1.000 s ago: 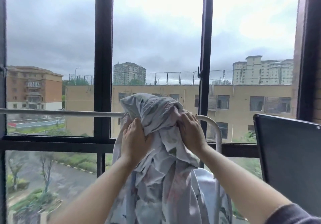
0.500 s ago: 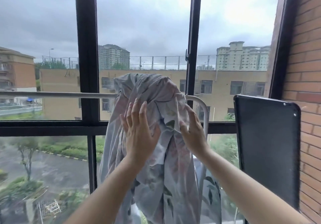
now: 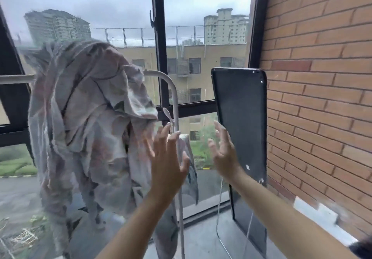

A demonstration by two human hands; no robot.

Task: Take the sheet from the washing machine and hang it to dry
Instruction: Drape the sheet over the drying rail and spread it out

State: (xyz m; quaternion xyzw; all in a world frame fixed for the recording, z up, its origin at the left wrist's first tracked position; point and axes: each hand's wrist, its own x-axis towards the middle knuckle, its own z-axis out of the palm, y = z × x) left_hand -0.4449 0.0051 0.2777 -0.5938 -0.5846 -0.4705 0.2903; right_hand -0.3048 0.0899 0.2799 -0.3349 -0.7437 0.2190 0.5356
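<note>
Sheet hangs bunched over the drying rail at ten o'clock. We judge its own weight holds it there, though blur hides how evenly it drapes. Our left grip and right grip, at four o'clock of it, are splayed and hold nothing, so spreading looks next.

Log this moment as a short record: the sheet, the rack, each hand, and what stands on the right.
sheet: sheet bunched, draped over the rack's top rail, not spread out
rack: rack of white tube, curved corner bare right of the sheet
left hand: left hand fingers spread, holding nothing
right hand: right hand fingers spread, holding nothing
right side: black panel upright beside brick wall
</note>
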